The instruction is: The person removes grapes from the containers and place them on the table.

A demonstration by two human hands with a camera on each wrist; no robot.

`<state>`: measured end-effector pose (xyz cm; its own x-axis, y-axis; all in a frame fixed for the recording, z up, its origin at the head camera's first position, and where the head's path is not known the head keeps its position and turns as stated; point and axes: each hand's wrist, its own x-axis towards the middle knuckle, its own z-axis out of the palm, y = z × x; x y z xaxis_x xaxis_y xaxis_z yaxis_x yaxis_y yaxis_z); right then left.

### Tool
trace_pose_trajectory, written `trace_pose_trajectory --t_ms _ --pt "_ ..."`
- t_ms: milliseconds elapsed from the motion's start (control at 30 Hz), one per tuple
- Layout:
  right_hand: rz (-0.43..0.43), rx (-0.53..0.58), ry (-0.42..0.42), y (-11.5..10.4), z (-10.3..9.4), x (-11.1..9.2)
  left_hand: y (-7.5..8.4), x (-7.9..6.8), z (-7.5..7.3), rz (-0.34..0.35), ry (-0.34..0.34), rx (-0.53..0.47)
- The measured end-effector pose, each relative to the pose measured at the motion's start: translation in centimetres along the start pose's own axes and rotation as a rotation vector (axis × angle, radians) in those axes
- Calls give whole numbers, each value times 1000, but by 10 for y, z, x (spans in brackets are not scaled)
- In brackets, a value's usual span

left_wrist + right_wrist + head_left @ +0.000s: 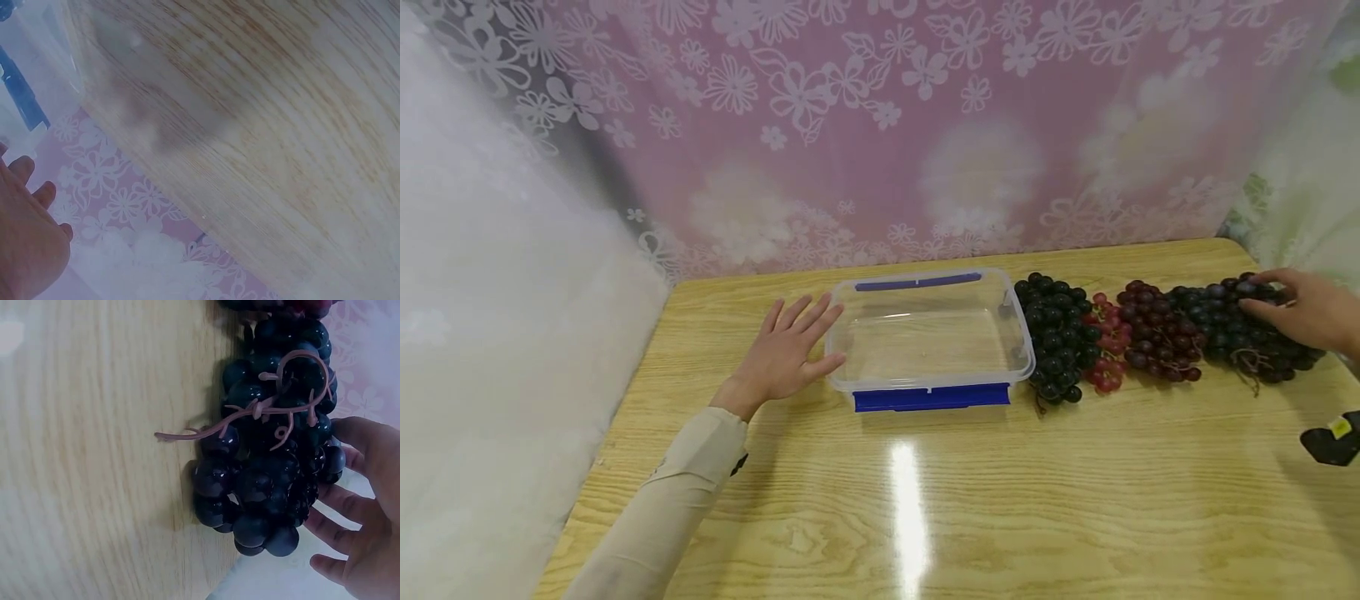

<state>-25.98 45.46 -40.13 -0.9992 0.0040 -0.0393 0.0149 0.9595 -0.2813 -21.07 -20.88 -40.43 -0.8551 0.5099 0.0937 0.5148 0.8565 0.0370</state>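
Observation:
My left hand [786, 346] is held with fingers spread at the left rim of a clear plastic container [925, 333] with blue side clips; whether it touches the rim cannot be told. In the left wrist view, part of that hand [31, 237] shows at the left edge. At the far right, my right hand [1315, 308] reaches the outermost bunch of black grapes [1217, 317]. The right wrist view shows its fingers [344, 503] extended along the side of the black grapes [269, 469], thumb near them and little finger apart. A curly brown stem [250, 412] lies on top.
Between container and right hand lie a dark green-black bunch of grapes [1056, 333], a small bright red bunch [1108, 342] and a dark red bunch [1157, 333], side by side on the wooden table [1037, 500]. A flowered pink cloth [865, 183] hangs behind.

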Motion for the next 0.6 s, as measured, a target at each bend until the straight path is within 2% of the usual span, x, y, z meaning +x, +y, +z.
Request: trace_pose_trajectory --t_ms 100,300,433,600 --pt "-5 -12 -7 0 2 -1 -1 1 0 -3 -4 -2" --pt "36 -130 50 -11 -2 -5 -2 0 0 -11 3 -5" --pt "-6 -181 89 -24 -8 -11 -3 -1 0 -7 18 0" --pt "-49 -163 92 -40 -9 -17 -2 -4 1 -7 38 13"
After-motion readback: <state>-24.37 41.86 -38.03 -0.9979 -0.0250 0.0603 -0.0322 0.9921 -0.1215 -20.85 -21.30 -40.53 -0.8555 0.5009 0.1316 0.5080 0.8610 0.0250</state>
